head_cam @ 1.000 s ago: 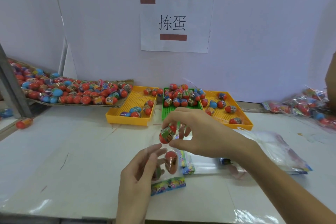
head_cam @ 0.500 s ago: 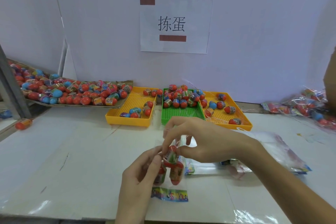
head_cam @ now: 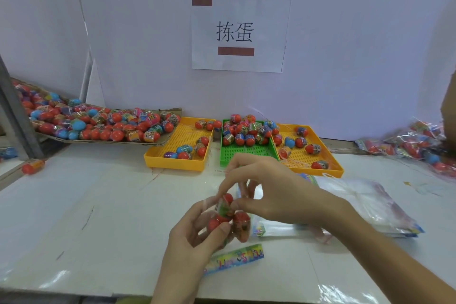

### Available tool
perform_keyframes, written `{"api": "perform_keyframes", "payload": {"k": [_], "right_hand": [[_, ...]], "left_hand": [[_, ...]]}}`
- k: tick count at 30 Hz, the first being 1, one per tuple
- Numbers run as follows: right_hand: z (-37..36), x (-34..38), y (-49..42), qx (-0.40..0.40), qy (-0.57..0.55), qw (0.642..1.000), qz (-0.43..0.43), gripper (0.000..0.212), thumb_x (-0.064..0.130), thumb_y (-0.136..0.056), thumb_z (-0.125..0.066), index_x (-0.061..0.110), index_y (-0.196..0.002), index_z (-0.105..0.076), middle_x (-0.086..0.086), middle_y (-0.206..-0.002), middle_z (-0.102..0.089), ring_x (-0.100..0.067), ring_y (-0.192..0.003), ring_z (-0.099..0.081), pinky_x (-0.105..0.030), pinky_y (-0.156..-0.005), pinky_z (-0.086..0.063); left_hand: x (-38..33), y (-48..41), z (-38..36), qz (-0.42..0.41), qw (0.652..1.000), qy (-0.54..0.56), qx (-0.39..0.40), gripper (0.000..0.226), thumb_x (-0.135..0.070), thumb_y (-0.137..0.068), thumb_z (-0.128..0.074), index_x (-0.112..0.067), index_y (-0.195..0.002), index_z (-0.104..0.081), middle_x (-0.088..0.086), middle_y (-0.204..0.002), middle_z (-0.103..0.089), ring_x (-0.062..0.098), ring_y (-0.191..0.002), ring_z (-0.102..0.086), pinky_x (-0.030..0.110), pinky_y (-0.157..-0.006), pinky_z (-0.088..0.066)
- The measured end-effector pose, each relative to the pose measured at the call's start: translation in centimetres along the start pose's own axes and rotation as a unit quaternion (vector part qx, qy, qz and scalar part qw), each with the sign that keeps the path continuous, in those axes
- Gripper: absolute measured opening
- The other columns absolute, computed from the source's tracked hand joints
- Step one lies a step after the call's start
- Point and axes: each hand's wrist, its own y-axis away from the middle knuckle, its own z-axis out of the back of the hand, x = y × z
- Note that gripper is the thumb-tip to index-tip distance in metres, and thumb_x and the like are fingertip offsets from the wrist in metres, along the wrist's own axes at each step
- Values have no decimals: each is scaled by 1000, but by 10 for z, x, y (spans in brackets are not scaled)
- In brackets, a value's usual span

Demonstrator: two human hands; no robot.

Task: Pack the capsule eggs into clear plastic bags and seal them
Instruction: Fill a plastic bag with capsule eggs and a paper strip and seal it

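Clear bag (head_cam: pixel 234 229), near centre of table (head_cam: pixel 98 217), holds eggs (head_cam: pixel 240 226). Left hand (head_cam: pixel 195 239) grips bag; right hand (head_cam: pixel 266 192) pinches top egg (head_cam: pixel 225 202). Film likely soft, slippery; eggs light, hard. Best hold: bag mouth.

– What colours do I see?
– Red and blue capsule eggs (head_cam: pixel 103 126), two yellow trays (head_cam: pixel 177 163) beside a green tray (head_cam: pixel 244 155).
– And the bag?
– My clear bag (head_cam: pixel 234 224) has a rainbow-patterned strip (head_cam: pixel 234 258).
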Motion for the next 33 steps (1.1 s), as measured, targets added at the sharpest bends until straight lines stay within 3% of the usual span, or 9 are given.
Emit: {"api": "perform_keyframes", "payload": {"k": [3, 6, 12, 16, 20, 23, 28, 31, 33], "right_hand": [[-2, -2, 0, -38, -4, 999, 11, 17, 9, -87, -75, 23, -96, -76, 12, -103, -58, -11, -82, -62, -23, -68, -53], [-3, -5, 3, -68, -4, 998, 11, 16, 21, -87, -78, 31, -99, -73, 16, -116, -55, -9, -89, -63, -14, -71, -47], [-18, -9, 22, -184, -134, 970, -82, 62, 38, -84, -80, 47, -136, -47, 27, -129, -50, -4, -101, -66, -23, -81, -54], [-51, -7, 30, -127, -239, 952, -144, 26, 43, -81, -77, 41, -105, -68, 25, -109, -66, -5, -96, -66, -40, -87, -56], [-79, 3, 23, -197, -301, 924, -133, 2, 33, -82, -71, 35, -83, -71, 21, -86, -68, -8, -77, -63, -45, -77, -58], [-88, 4, 21, -243, -323, 907, -118, 1, 31, -82, -72, 31, -81, -71, 19, -87, -68, -8, -80, -61, -32, -68, -57], [-96, 4, 24, -277, -379, 874, -124, 6, 31, -80, -73, 31, -86, -76, 8, -84, -71, -12, -78, -66, -25, -67, -55], [-99, 6, 25, -267, -371, 880, -130, 13, 42, -80, -70, 35, -90, -74, 9, -88, -72, -8, -79, -67, -23, -68, -54], [-98, 7, 25, -243, -371, 886, -136, 15, 43, -81, -70, 38, -94, -73, 11, -90, -71, -7, -83, -68, -28, -72, -57]], "left_hand": [[-1, 0, -2, 2, 1000, 2, -1, 34, -21, -69, -85, -25, -103, -80, 14, -94, -78, 30, -87, -76, 25, -71, -60], [-1, 1, -3, -10, 1000, 6, -1, 31, -22, -72, -82, -34, -100, -79, 17, -92, -77, 32, -88, -76, 25, -71, -59], [1, 1, -1, -8, 998, 60, -33, 47, -19, -62, -82, -14, -108, -72, 21, -96, -76, 44, -92, -72, 31, -66, -60], [2, 1, 1, -13, 998, 55, -20, 44, -15, -65, -79, -12, -108, -70, 17, -101, -76, 40, -92, -73, 36, -67, -62], [-2, 4, -2, -40, 999, 32, -13, 43, -35, -56, -83, -25, -97, -76, 13, -95, -76, 25, -82, -75, 37, -66, -62], [-1, 3, -3, -54, 998, 29, -19, 39, -38, -58, -82, -24, -93, -76, 15, -92, -76, 28, -85, -76, 35, -65, -61], [3, 2, -4, -62, 996, 22, -53, 31, -29, -63, -85, -21, -90, -72, 13, -91, -75, 29, -85, -76, 40, -66, -61], [4, 3, -4, -63, 994, 21, -83, 16, -24, -71, -77, -27, -86, -73, 8, -88, -75, 19, -78, -76, 27, -58, -59], [3, 3, -5, -60, 993, 19, -98, 19, -26, -73, -87, -31, -85, -73, 7, -86, -75, 16, -75, -75, 26, -57, -58]]}}
